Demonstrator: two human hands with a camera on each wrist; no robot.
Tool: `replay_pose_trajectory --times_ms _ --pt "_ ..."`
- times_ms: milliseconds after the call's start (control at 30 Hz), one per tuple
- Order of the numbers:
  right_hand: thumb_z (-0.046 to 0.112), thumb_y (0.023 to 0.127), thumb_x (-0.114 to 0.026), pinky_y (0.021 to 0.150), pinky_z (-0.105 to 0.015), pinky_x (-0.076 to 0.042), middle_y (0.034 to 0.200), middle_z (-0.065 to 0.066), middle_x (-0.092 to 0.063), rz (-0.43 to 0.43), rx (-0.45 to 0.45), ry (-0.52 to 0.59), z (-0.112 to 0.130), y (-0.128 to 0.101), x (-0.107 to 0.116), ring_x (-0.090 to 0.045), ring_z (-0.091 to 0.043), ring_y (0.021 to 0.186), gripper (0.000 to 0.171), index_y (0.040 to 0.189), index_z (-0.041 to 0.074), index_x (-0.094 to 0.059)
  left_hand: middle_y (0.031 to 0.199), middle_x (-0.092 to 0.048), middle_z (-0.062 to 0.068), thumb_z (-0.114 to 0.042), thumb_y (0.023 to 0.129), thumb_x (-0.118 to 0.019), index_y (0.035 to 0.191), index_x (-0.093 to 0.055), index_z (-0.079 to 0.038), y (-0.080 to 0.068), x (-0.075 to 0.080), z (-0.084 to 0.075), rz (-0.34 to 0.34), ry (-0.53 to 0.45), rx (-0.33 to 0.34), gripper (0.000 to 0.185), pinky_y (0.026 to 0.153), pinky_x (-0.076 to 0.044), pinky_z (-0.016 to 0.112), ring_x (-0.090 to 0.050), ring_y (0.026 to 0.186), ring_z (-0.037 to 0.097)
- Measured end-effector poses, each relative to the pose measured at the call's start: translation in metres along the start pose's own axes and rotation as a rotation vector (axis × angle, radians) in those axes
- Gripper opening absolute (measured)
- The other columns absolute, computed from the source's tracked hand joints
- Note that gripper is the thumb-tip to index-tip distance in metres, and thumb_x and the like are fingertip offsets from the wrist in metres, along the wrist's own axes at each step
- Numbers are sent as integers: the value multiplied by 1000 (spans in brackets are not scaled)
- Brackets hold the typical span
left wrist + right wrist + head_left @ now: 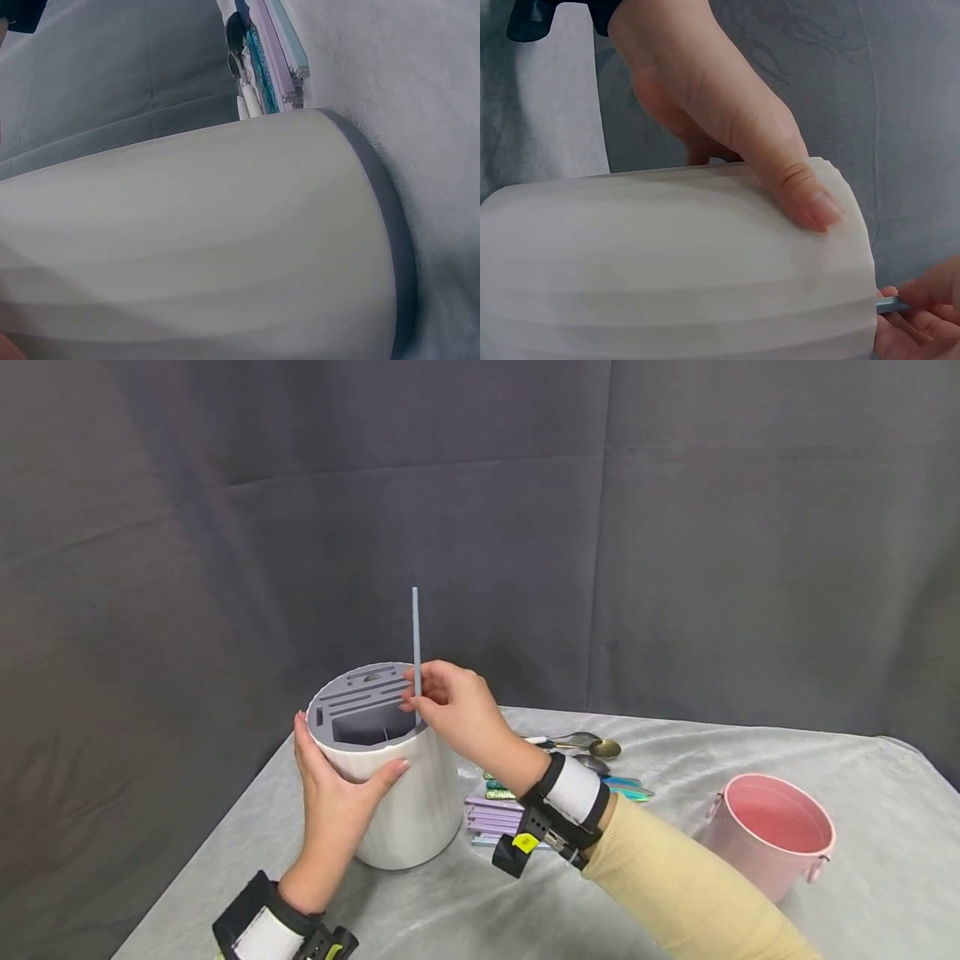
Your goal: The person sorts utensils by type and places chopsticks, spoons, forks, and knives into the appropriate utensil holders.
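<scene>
**A thin stick held upright at the top of a white holder**

The left hand (333,797) grips the white holder (393,777) from the side, near its upper edge. The thumb lies across the front wall and the other fingers (302,745) curl round the far side. In the right wrist view the thumb (780,169) presses flat on the ribbed white wall (667,262).

The holder stands upright on the surface (525,902), which is covered with a light grey cloth. Its top is a grey insert (363,702) with narrow slots and one wider opening. The left wrist view shows a grey ring (390,217) round its base.

The right hand (457,710) pinches a thin grey stick (416,635) between the fingertips. The stick stands upright, and its lower end is at the wide opening of the insert. How deep it goes, I cannot tell. Its upper part rises well above the holder.

Behind the holder, just beside it, lies a pile of flat cutlery handles (495,814) in purple, green and blue. Some spoons (592,745) lie near them. A pink bucket (772,831) stands well apart on the person's right side. The right arm wears a yellow sleeve (682,885) and both wrists carry black straps with cameras.
</scene>
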State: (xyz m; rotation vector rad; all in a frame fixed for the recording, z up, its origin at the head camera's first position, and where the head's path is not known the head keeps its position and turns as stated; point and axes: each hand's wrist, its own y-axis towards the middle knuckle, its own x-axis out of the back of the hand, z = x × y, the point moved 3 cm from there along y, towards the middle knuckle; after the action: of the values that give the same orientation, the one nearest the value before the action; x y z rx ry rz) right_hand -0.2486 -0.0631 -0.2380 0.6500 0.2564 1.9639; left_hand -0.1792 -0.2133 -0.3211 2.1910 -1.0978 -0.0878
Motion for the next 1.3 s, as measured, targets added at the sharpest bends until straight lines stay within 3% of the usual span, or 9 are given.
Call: replay_pose_trajectory --times_ms 167,433,667,833,1000,1300 --pt "-7 89 -63 81 -27 -53 98 -18 -69 -21 -9 3 -5 -1 1 -69 -24 90 27 116 -9 -60 154 -12 26 -15 66 -89 152 -1 3 0 -2 1 11 12 13 124 111 -18 57 -17 141 37" --pt "-6 88 -66 84 -28 -53 99 -19 -68 -59 5 58 -9 -3 2 -69 -26 94 33 120 -10 -59 153 -13 27 -13 66 -89 152 -1 3 1 -2 3 6 13 6 124 110 -19 57 -18 140 38" --pt "-9 88 -63 84 -27 -53 100 -21 -69 -80 40 82 -9 0 -1 -69 -27 93 23 111 -12 -62 154 -11 29 -22 66 -90 151 -2 6 1 -1 4 -8 2 -11 125 112 -16 56 -16 141 38" --pt "-9 89 -62 84 -27 -53 99 -20 -69 -89 14 71 -11 1 -1 -69 -27 92 22 111 -11 -62 154 -11 28 -21 66 -90 151 -2 5 2 -1 5 -2 3 -10 125 112 -16 56 -15 141 38" --pt "-10 89 -62 84 -27 -53 98 -21 -69 -89 8 83 -12 3 -1 -69 -28 93 23 112 -12 -62 154 -10 29 -30 67 -90 151 -2 6 3 0 6 -6 3 -17 127 112 -15 55 -13 142 37" --pt "-6 87 -67 86 -29 -52 102 -21 -68 -120 -21 90 -13 2 1 -67 -30 96 36 122 -11 -58 155 -10 27 -16 66 -89 151 -2 5 5 0 6 -3 2 0 124 113 -16 54 -14 142 35"
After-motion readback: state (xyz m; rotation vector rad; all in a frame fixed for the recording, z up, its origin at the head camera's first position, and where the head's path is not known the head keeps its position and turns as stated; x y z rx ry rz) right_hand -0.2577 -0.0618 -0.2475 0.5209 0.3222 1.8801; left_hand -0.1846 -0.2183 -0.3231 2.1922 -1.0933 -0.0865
